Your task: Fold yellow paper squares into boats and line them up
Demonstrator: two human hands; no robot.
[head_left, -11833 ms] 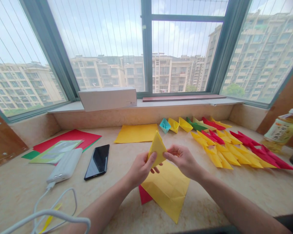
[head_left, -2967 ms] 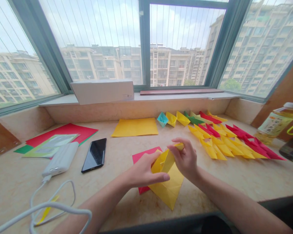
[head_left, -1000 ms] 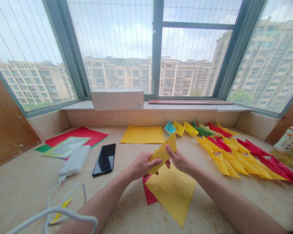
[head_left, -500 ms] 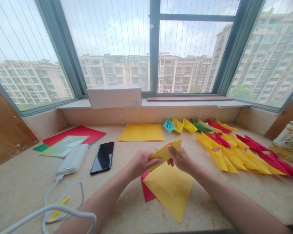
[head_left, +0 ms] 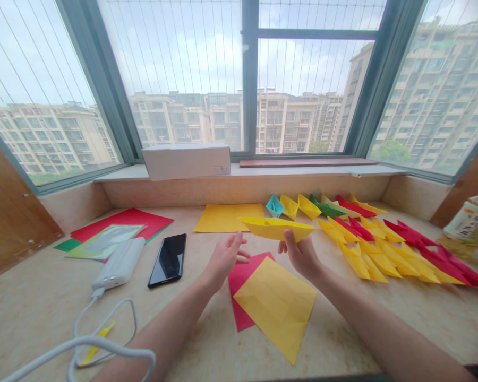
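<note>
Yellow boat (head_left: 276, 229): up in the air above the counter, pretty much level, one long side facing the camera.
Right hand (head_left: 305, 255): clamped on the boat's right half, thumb pressed on the near side, the other fingers partly hidden.
Left hand (head_left: 225, 258): off the boat, just below its left end, fingers loosely curled and a bit apart.
Creased sheet (head_left: 276, 307): yellow, lying like a diamond below the hands, on top of a red sheet (head_left: 242, 310) whose left and upper edges poke out.
Counter (head_left: 334, 339): front edge shows dark at bottom right, near the creased sheet's lowest corner. Wide gap between phone (head_left: 168, 260) and red sheet, but the left forearm crosses it.
Folded boats (head_left: 368, 261): packed tight on the right, lots overlapping, so not much wiggle room there. Back row runs near the low wall, starting with a turquoise boat (head_left: 275, 206).
Power bank (head_left: 119, 263): white, left of the phone with a narrow gap, cable (head_left: 139, 352) looping toward the near left corner.
White box (head_left: 187, 162): on the sill, small print plus a square code at lower right, too tiny to read.
Bottle (head_left: 470, 218): cut off by the right edge; pale label with dark characters, too blurry for me to name the brand.
Packet (head_left: 103, 241): pale green, its printing unreadable.
</note>
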